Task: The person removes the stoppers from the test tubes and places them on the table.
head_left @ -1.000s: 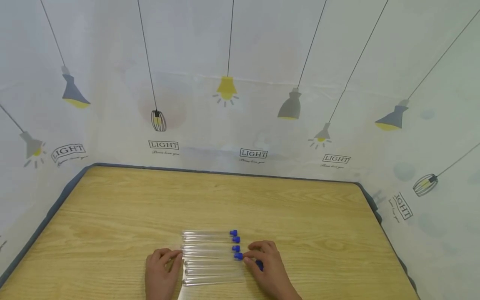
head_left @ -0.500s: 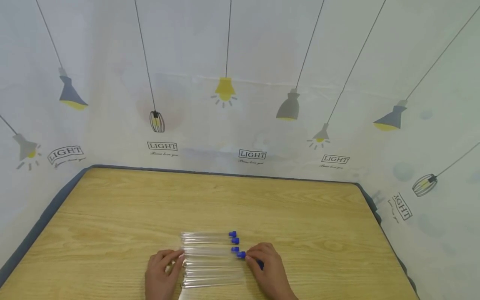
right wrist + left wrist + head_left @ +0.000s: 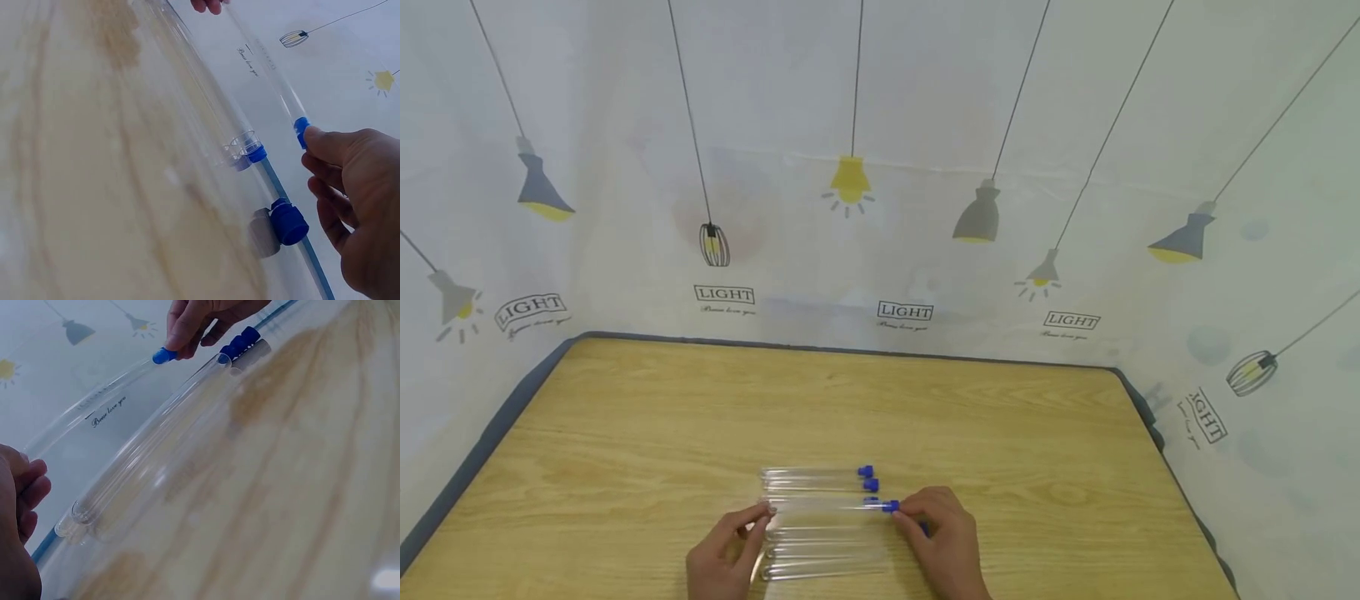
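A clear test tube [image 3: 831, 506] with a blue cap [image 3: 300, 130] is held level between both hands, raised over the others. My left hand [image 3: 724, 552] pinches its rounded end between thumb and fingertips. At the opposite end, my right hand [image 3: 947, 537] pinches the blue cap. Behind it lie capped test tubes [image 3: 812, 482], one partly hidden under the raised tube. Nearer me are uncapped test tubes [image 3: 820, 550], their open ends pointing right. Loose blue caps [image 3: 289, 222] stand on the table beside the right hand, mostly covered by it in the head view.
The wood-grain table [image 3: 1030, 442] has a dark blue edge. A pale wall covering [image 3: 790, 192] printed with lamps and lettering encloses its back and sides.
The tube with the blue cap has risen from the row and shifted slightly right, now overlapping the capped tube behind it. Both hands moved along with it, still at its ends.
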A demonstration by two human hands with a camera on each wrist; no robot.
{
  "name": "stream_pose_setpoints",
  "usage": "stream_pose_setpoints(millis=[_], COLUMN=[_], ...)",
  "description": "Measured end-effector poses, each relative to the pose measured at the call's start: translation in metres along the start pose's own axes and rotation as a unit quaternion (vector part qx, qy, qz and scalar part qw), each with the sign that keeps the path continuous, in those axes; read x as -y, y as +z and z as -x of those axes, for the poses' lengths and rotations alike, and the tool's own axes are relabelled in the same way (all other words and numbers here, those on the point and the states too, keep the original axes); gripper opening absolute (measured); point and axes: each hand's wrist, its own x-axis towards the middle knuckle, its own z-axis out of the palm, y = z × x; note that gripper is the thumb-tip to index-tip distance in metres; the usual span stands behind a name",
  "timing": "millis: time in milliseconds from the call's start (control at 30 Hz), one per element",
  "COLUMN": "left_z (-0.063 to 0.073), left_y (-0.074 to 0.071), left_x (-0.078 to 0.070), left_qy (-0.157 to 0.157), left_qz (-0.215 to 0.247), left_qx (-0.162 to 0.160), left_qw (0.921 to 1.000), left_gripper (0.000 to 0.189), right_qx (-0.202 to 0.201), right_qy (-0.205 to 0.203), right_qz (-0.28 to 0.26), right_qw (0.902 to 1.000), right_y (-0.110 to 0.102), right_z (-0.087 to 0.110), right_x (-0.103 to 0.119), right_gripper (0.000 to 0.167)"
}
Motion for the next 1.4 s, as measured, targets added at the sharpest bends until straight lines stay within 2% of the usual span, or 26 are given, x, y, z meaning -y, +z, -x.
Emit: stream_pose_setpoints(millis=[67,133,267,433,567,667,767,900,1000,1100,1267,1400], left_z=[0.001,0.003,0.003,0.002,0.003,0.003,0.002,0.000,0.000,0.000,-0.001,-0.003], left_y=[0.000,0.000,-0.001,-0.001,-0.001,-0.001,0.000,0.002,0.003,0.003,0.002,0.001], left_x=[0.001,0.001,0.001,0.000,0.001,0.002,0.002,0.005,0.008,0.009,0.006,0.005], left_qy=[-0.008,-0.023,-0.043,-0.041,-0.036,-0.037,-0.028,0.000,0.020,0.029,0.031,0.031], left_qz=[0.013,0.049,0.139,0.180,0.224,0.235,0.246,0.262,0.267,0.267,0.260,0.254], left_qx=[-0.003,0.004,0.018,0.017,0.017,0.021,0.029,0.045,0.057,0.068,0.077,0.076], left_qw=[0.9999,0.9985,0.9892,0.9827,0.9738,0.9710,0.9685,0.9641,0.9618,0.9610,0.9621,0.9638], left_gripper=[0.038,0.035,0.028,0.030,0.027,0.026,0.025,0.032,0.042,0.044,0.044,0.045], right_qx=[-0.005,-0.010,-0.013,0.006,0.019,0.025,0.028,0.051,0.065,0.063,0.058,0.060], right_qy=[0.011,0.017,0.032,0.041,0.049,0.071,0.066,0.023,-0.007,-0.033,-0.054,-0.048], right_qz=[-0.017,-0.030,-0.071,-0.104,-0.118,-0.130,-0.136,-0.142,-0.146,-0.140,-0.129,-0.120], right_qw=[0.9998,0.9993,0.9969,0.9937,0.9916,0.9887,0.9881,0.9883,0.9871,0.9876,0.9885,0.9898], right_y=[0.000,-0.001,-0.001,-0.003,-0.006,-0.009,-0.014,-0.021,-0.022,-0.021,-0.020,-0.017], right_z=[0.000,0.001,0.002,0.003,0.002,0.000,-0.005,-0.011,-0.012,-0.011,-0.011,-0.008], right_x=[0.001,0.002,0.004,0.006,0.010,0.016,0.029,0.039,0.037,0.037,0.038,0.033], right_gripper=[0.016,0.016,0.015,0.013,0.015,0.015,0.018,0.028,0.027,0.027,0.026,0.024])
